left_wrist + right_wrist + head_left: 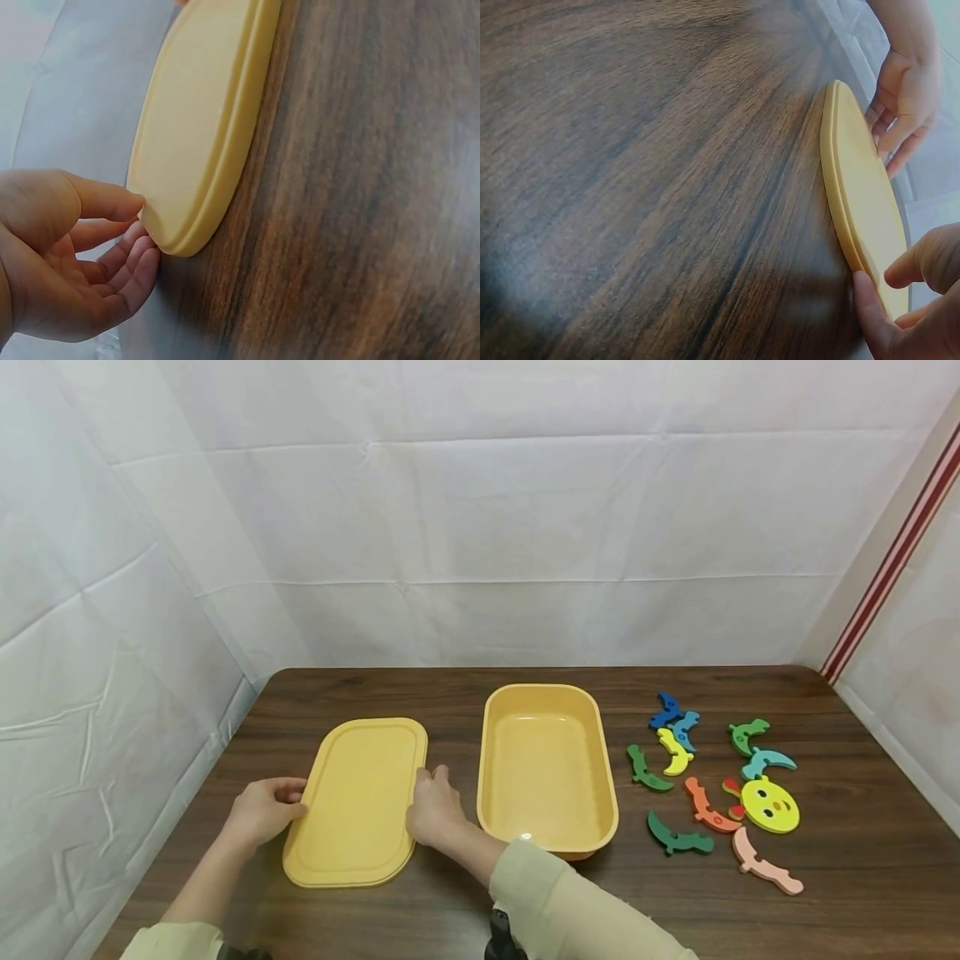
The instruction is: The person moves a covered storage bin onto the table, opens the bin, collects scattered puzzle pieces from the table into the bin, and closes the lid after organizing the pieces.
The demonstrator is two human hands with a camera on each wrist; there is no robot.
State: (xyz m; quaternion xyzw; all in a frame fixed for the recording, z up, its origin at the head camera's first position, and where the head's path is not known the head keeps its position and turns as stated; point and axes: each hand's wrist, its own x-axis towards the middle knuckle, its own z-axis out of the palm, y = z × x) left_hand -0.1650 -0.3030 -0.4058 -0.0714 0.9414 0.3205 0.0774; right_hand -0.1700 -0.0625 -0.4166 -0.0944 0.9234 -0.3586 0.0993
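A flat yellow lid (358, 802) with rounded corners and a stepped rim lies on the table, left of the yellow basin. At its left edge, my left hand (264, 810) pinches the rim between thumb and fingertips. My right hand (435, 807) grips the opposite edge, thumb over the top and a finger along the side. In the left wrist view, the thumb of the left hand (71, 255) sits on the lid's rim (202, 135) with the other fingers beside and below it. The right wrist view has both hands at the lid (862, 195).
The deep yellow basin (547, 760) stands close to the right forearm. Farther right lie several colored curved wooden pieces, among them a pink one (765, 862) and a dark green one (678, 837), plus a yellow smiling round head (770, 805). White sheeting (480, 527) surrounds the brown table (450, 927).
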